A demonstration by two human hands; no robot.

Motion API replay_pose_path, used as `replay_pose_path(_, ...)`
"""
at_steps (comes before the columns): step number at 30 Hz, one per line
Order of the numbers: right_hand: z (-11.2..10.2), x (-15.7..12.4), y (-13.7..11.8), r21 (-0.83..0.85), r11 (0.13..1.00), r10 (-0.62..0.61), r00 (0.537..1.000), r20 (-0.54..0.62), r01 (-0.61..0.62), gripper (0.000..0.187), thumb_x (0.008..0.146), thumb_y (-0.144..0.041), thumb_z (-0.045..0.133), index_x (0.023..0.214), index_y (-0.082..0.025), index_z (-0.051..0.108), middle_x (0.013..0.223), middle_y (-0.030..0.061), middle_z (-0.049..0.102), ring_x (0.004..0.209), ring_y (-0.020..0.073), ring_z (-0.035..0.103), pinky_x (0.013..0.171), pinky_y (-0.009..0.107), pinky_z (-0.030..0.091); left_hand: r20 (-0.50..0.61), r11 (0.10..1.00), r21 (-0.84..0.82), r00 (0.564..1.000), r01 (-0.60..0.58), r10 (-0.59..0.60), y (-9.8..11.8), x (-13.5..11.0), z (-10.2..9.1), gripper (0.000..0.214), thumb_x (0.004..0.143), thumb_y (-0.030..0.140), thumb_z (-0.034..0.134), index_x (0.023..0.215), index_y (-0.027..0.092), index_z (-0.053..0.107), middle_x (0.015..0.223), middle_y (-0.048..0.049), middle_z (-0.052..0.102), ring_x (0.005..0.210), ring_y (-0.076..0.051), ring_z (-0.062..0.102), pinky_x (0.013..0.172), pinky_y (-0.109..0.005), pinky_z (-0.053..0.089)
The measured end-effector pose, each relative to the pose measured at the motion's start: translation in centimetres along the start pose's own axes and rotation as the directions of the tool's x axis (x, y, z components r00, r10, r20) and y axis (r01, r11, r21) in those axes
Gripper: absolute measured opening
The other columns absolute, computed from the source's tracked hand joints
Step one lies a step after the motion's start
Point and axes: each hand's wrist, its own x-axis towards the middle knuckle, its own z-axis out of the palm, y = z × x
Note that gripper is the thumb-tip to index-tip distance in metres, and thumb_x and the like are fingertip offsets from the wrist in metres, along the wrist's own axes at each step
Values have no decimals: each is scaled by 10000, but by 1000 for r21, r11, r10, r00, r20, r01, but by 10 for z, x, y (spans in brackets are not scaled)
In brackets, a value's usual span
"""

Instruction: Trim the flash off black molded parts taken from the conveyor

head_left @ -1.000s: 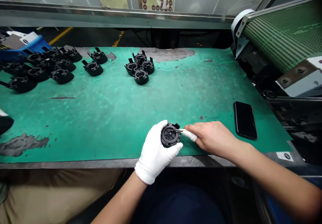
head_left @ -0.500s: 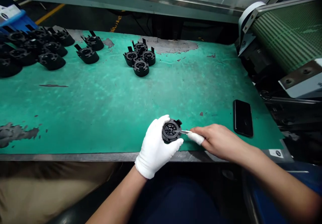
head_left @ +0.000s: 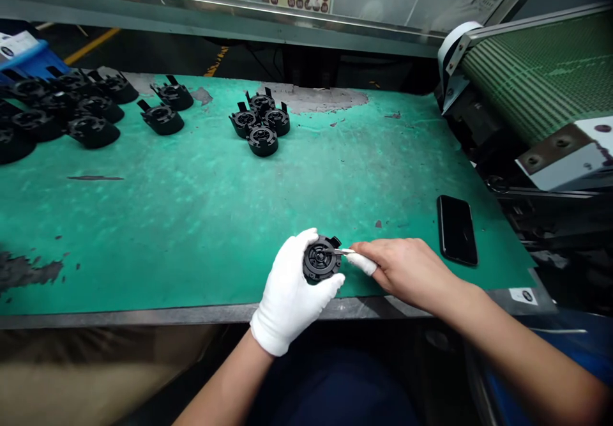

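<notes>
By the green counter [head_left: 191, 221]'s near edge, the white-gloved left hand [head_left: 287, 292] has its grip closed round a round black ribbed plastic part [head_left: 320, 261]. The bare right hand [head_left: 407, 269] pinches a thin metal blade [head_left: 343, 251] at its rim. Best braced firmly, with light strokes.

1 head-worn camera looks forward and down across the green bench [head_left: 191, 209], close above the left hand [head_left: 292, 292] and right hand [head_left: 407, 269] at its near edge; conveyor [head_left: 536, 75] far right.
</notes>
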Motion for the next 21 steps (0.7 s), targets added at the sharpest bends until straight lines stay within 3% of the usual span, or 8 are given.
replay_pose_path(6, -8, -5, 1, 109, 994, -41, 994, 103, 29, 284, 976, -270, 463, 1148, -325, 683, 869, 6, 765, 771, 201, 698, 608, 268, 347, -18, 1000, 7, 999, -29, 29, -1, -1, 0, 695, 768, 380, 777, 1357, 248, 434, 1381, -85, 557, 1301, -269, 549, 1134, -460, 448)
replay_pose_path(16, 26, -23, -14, 259, 966, 28, 999, -29, -20, 336, 980, -260, 428, 1231, -279, 651, 929, 44, 770, 802, 208, 711, 664, 258, 456, -8, 999, -38, 1000, -18, 17, -3, -1, 2, 653, 789, 355, 759, 1352, 275, 437, 1370, -67, 562, 1304, -256, 549, 1149, -449, 438)
replay_pose_path(21, 39, -28, -28, 318, 946, 69, 997, -24, -58, 342, 968, -227, 425, 1230, -255, 642, 944, 51, 769, 838, 213, 716, 722, 269, 483, -17, 999, -32, 1000, 11, -12, -3, -2, 2, 671, 773, 413, 785, 1340, 279, 453, 1383, -65, 568, 1291, -265, 564, 1132, -456, 450)
